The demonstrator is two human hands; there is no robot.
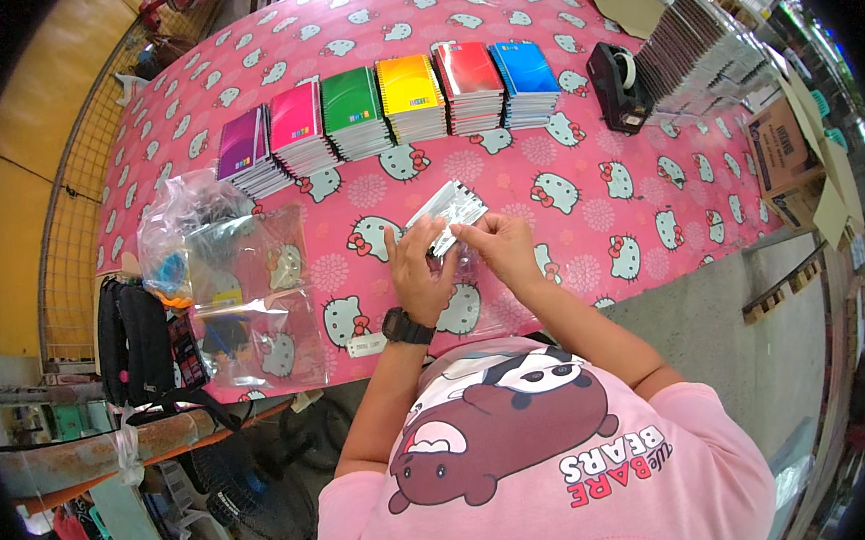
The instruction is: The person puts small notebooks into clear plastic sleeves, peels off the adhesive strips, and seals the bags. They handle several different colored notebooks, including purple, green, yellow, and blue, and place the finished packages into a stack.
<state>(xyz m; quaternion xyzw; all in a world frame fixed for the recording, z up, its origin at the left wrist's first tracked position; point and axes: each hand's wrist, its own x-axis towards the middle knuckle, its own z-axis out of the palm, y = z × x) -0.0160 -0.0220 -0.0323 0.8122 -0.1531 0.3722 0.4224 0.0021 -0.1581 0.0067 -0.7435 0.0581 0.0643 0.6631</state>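
Observation:
Close to the near edge of the table, a small white bundle of printed strips or sheets with black marks (456, 206) lies between my hands. My left hand (419, 271), with a black watch on its wrist, holds the bundle from the left, fingers curled over it. The fingertips of my right hand (503, 250) pinch together at its right edge. Exactly what the pinch holds is too small to make out. Some clear plastic lies on the tabletop just below the hands. Beyond them stand stacks of spiral notebooks (411, 86) in purple, pink, green, yellow, red and blue.
Clear plastic bags (254, 303) lie at the left on the pink patterned tablecloth (560, 226), beside a black bag (136, 336). A black tape dispenser (621, 91) stands at the right, before a tall notebook pile (703, 55). A cardboard box (786, 155) sits at the right edge.

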